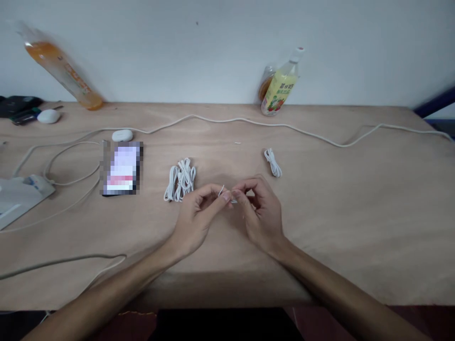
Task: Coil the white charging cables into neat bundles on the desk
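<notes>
Left hand [197,215] and right hand [261,215], fingers curled, pinch a thin white wire tie [227,195] between them above the worktop [355,213]; white cable bundles [180,180] lie at ten o'clock.

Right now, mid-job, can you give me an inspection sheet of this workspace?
Surface: wooden table, bare where the hands work.
Job's things: thin white tie; large cable bundle to its left; small cable bundle beyond it to the right.
Clutter: phone, white case, orange bottle, yellow-label bottle.
Grippers: left hand and right hand both pinch the tie.
Cables: long white cable runs across the table; power strip at the left edge.
Surroundings: pale wall.
</notes>
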`<state>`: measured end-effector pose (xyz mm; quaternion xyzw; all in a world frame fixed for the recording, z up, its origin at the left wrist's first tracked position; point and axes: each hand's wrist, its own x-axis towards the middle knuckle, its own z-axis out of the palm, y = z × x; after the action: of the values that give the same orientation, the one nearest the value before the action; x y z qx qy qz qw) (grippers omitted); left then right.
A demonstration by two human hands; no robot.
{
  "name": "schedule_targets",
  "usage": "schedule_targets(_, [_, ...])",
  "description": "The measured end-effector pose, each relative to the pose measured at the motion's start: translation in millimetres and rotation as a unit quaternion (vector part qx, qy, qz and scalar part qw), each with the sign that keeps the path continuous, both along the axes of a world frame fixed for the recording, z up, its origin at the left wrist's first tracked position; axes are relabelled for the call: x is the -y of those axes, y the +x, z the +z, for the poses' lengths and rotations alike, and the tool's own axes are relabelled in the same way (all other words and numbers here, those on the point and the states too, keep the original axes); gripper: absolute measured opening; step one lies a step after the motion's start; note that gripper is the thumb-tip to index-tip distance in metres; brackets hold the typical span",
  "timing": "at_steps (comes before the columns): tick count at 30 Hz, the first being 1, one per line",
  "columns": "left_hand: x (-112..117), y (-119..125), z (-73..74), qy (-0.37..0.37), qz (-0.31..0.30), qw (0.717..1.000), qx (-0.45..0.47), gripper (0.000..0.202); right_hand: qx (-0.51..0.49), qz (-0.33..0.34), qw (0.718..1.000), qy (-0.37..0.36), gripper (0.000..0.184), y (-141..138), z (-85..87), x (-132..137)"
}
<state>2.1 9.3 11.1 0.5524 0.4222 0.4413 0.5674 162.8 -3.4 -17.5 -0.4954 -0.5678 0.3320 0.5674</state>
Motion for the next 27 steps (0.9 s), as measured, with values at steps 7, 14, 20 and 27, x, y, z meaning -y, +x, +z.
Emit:
schedule_targets(7, [-0.8,-1.2,-0.7,0.013,0.006,1.000,0.003,0.019,-0.014,0.050,0.999,-0.008,0.009,8.6,0.0,-6.2])
schedule_targets(14, [-3.9,-4.6,3.2,0.022,-0.002,0.999,-0.030,0.019,0.033,0.116,0.993,0.017,0.009,24.9,11.8,-14.7])
schedule_targets(20, [-2.8,-6.0,3.2,0.046,0.011,0.997,-0.063,0.018,0.062,0.114,0.991,0.011,0.010,26.1,15.4,-14.2])
schedule_targets(27, [-3.4,-5.0,2.0,0.040,0.024,0.997,-0.066,0.019,0.109,0.068,0.990,0.051,0.012,20.2,9.4,-10.5])
